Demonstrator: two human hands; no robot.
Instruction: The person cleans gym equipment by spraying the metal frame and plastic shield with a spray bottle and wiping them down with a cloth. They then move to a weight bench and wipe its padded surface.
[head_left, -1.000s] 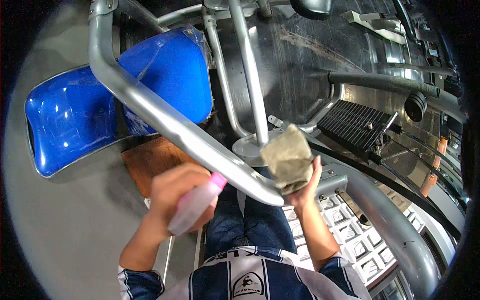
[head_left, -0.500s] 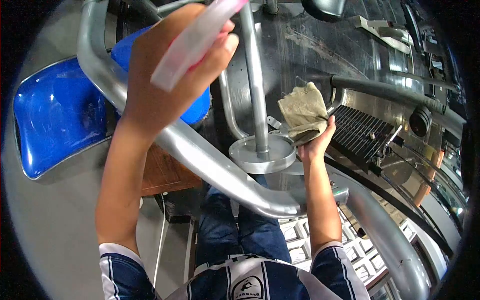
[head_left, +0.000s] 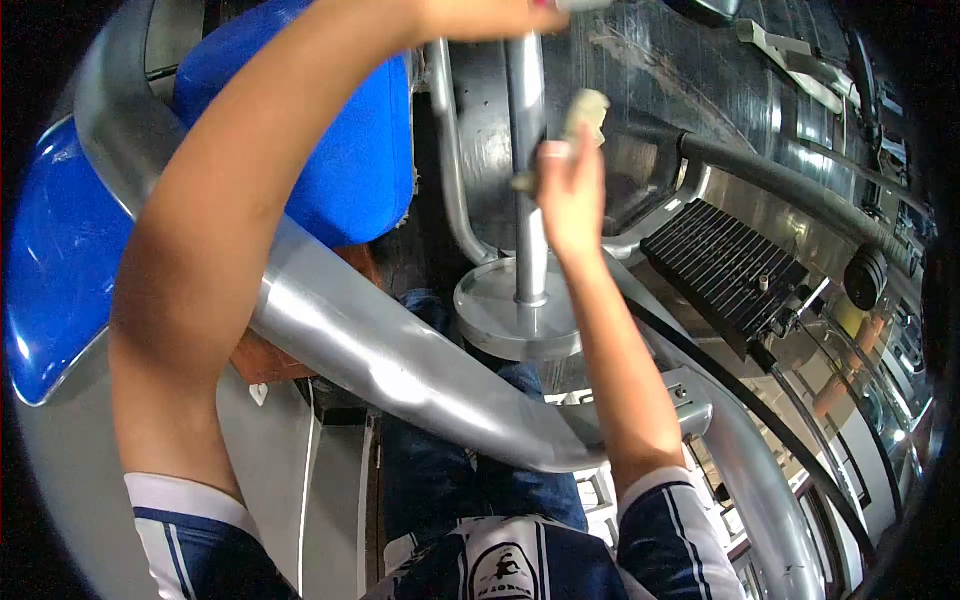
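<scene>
I'm seeing the left grip (head_left: 495, 18) reaching out at the top edge of view, partly cut off. It is holding the bottle (head_left: 585, 4), of which only a pale end and a bit of pink are showing. The left arm is passing over the thick tube (head_left: 400, 370) and the blue seat (head_left: 360, 150); another blue seat (head_left: 65, 250) is sitting farther to the left.

Right grip (head_left: 572, 200) is closing around the cloth (head_left: 588, 112), both blurring. Cloth is sticking out past the fingertips, and a small bit is showing left of the grip, at the pole (head_left: 528, 90). The grip is overlapping the pole in view; I'm not able to tell if the cloth is touching it.

Nearer the wearer than the right grip, the pole is standing on the round base (head_left: 500, 320). The thick tube is curving past that base, also on the wearer's side. Right of the right grip, the black ribbed plate (head_left: 725, 270) is lying well apart from it. Brown board (head_left: 270, 355) is showing below the left forearm, partly behind the tube.
</scene>
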